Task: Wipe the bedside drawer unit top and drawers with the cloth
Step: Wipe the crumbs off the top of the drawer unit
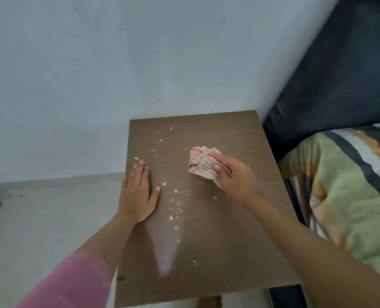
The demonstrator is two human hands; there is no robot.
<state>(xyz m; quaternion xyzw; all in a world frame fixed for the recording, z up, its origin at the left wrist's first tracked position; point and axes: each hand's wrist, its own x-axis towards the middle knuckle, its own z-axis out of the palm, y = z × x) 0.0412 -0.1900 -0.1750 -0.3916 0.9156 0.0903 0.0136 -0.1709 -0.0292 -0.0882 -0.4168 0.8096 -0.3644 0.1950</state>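
Note:
The brown wood-grain top of the bedside drawer unit [206, 230] fills the middle of the view, seen from above. White crumbs and a pale dusty streak [165, 247] run down its left-centre. My right hand [233, 176] grips a bunched white cloth with red checks [201, 162] and holds it against the top, right of centre toward the back. My left hand [138, 194] lies flat with straight fingers on the top near its left edge. The drawers are hidden below the top.
A pale blue-grey wall [118, 63] stands right behind the unit. A dark headboard [340, 74] and a bed with a green, orange and striped cover [344, 187] press against the unit's right side. Light floor [40, 218] lies to the left.

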